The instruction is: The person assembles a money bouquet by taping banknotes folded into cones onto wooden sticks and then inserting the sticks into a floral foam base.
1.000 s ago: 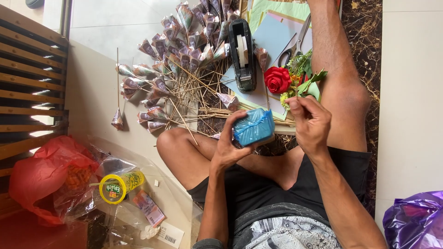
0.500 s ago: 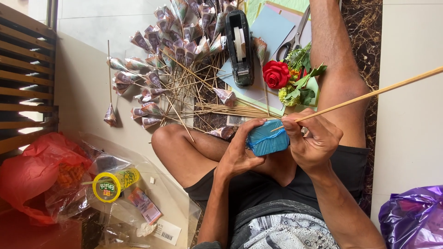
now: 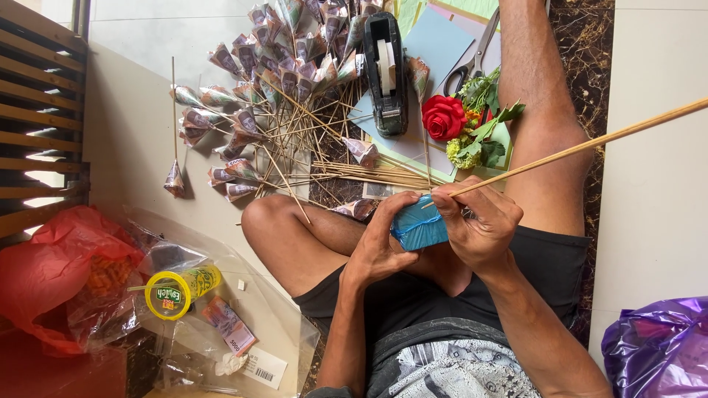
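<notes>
blue folded note (image 3: 417, 227) sits low in the lap now, just above the black shorts (image 3: 472, 295), pinched between both hands. a second ago it was held higher, up near the red rose (image 3: 442, 116), with no stick on it; half a second ago a long bamboo skewer (image 3: 582, 149) came into view, and now its near end rests right at the top edge of the note while the far end runs out past the raised knee toward the pale floor (image 3: 656, 184). the left hand (image 3: 380, 243) cups the note from below and the side, fingers clenched around its lower half, thumb along its face. the right hand (image 3: 479, 225) closes over the top corner, fingers grasping both the skewer tip and the paper together. whether the tip sits inside a fold or only against the outside, i cannot tell, since the fingers cover the joint. judging from this, the work has moved from shaping the paper to fixing it on a stick, like the finished paper cones on sticks (image 3: 251, 110) fanned out on the floor beyond the shin. the black tape dispenser (image 3: 385, 70) lies well apart from both hands, beside the scissors (image 3: 472, 55) and coloured paper sheets (image 3: 442, 37). a bundle of bare skewers (image 3: 369, 173) lies near the knee, and a red plastic bag (image 3: 59, 273), a yellow-lidded jar (image 3: 177, 291) and a purple bag (image 3: 656, 346) lie off to the sides.
</notes>
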